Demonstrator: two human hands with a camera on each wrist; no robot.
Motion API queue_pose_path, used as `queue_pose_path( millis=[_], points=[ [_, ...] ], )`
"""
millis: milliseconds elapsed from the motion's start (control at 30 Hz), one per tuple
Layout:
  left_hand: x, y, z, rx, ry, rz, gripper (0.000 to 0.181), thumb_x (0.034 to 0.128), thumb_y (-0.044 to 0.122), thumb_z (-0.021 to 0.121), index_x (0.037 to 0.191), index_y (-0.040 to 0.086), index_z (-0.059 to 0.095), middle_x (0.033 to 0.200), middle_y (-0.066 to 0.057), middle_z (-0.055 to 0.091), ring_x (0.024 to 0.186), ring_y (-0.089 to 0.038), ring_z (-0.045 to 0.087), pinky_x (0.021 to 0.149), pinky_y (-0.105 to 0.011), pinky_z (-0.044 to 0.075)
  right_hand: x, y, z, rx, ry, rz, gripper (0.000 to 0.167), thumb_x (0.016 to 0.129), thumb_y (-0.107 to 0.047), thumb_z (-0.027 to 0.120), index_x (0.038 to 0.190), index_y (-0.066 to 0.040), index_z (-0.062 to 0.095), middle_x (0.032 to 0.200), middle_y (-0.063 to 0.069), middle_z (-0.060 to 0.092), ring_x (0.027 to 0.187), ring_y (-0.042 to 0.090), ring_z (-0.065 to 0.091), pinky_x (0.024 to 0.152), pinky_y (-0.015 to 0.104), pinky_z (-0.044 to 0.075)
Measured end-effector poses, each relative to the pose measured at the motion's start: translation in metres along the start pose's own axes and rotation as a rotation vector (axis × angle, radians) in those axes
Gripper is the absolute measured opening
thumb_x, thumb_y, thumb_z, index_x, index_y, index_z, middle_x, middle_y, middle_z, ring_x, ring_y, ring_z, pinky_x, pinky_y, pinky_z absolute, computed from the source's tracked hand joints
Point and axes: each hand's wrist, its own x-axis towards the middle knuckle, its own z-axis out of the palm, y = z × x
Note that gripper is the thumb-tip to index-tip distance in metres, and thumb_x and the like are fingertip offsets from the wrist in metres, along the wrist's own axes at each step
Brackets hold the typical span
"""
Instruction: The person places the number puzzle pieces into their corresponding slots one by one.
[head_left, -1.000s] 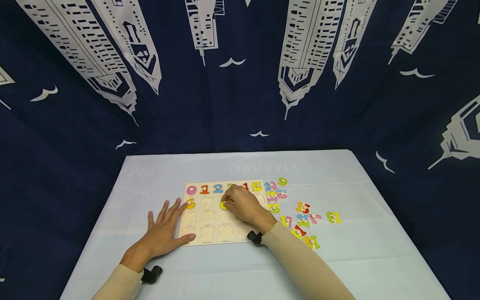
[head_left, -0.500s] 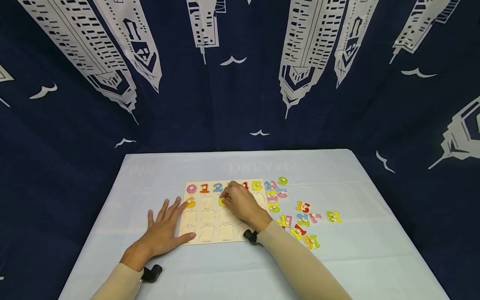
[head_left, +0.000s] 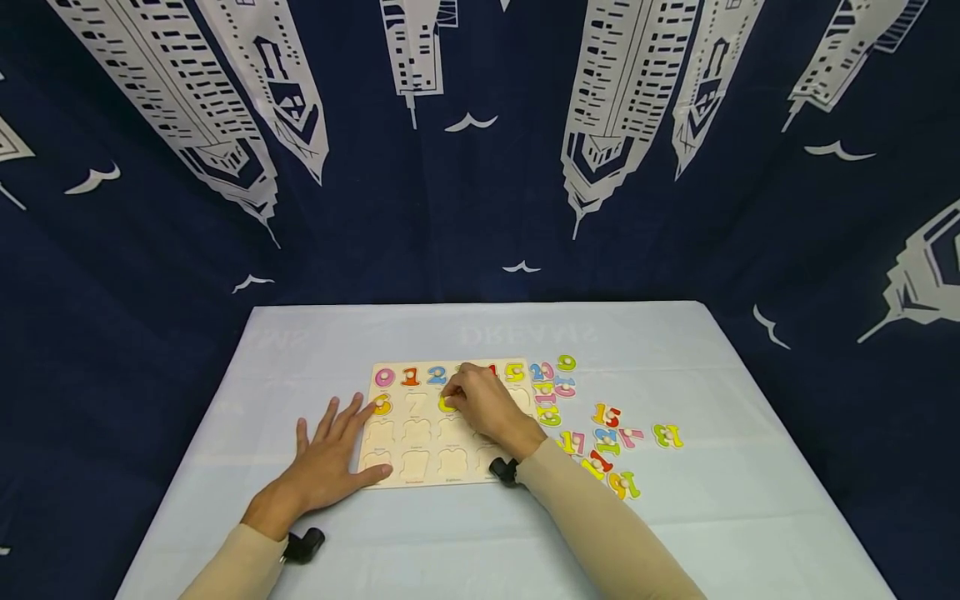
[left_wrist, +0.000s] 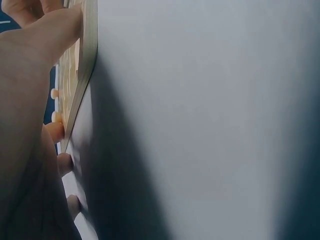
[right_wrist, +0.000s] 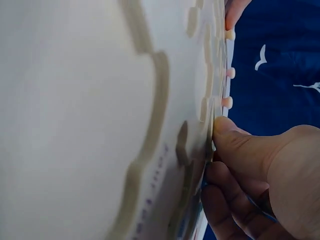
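Note:
A pale wooden number puzzle board point(head_left: 397, 447) lies on the white table. My left hand point(head_left: 326, 467) rests with fingers spread at its left side, thumb on the lower left corner and a fingertip by the yellow 6 point(head_left: 382, 405). In the second row, my right hand point(head_left: 491, 404) pinches a yellow number piece point(head_left: 446, 406) at a recess; its digit is mostly hidden by the fingers. The right wrist view has the thumb and curled fingers point(right_wrist: 240, 150) low over the board. In the left wrist view, the thumb point(left_wrist: 62, 30) presses the board's edge.
Numbers including the pink 0 point(head_left: 384, 378), orange 1 point(head_left: 410, 377), blue 2 point(head_left: 437, 376) and yellow 5 point(head_left: 514, 372) fill the top row. Several loose number pieces point(head_left: 607, 415) lie right of the board, some against its edge. A dark blue printed cloth point(head_left: 420, 217) hangs behind the table.
My right hand has shifted very slightly toward the board's far side with the yellow number piece, staying over the same recess. The left hand keeps its place.

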Motion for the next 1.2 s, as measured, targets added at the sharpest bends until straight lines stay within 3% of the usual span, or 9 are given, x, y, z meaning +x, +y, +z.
queue_pose_path(
  millis=[867, 1200],
  points=[
    [0.001, -0.002, 0.006, -0.021, 0.002, 0.007, 0.118, 0.0967, 0.080, 0.078, 0.186, 0.022, 0.030, 0.198, -0.015, 0.016, 0.182, -0.057, 0.004, 0.132, -0.096, -0.007, -0.005, 0.004, 0.005, 0.021, 0.043, -0.003, 0.004, 0.105, -0.007, 0.087, 0.106, -0.007, 0.091, 0.098, 0.005, 0.076, 0.084, 0.010, 0.068, 0.077, 0.022, 0.060],
    [0.001, -0.001, 0.001, -0.014, -0.002, 0.011, 0.117, 0.0974, 0.080, 0.077, 0.186, 0.021, 0.029, 0.198, -0.017, 0.015, 0.182, -0.058, 0.003, 0.131, -0.097, -0.007, -0.007, -0.019, 0.006, -0.046, 0.058, 0.085, 0.009, 0.101, -0.003, 0.090, 0.110, -0.003, 0.090, 0.112, 0.013, 0.082, 0.104, 0.027, 0.081, 0.089, 0.035, 0.071]
  ],
)
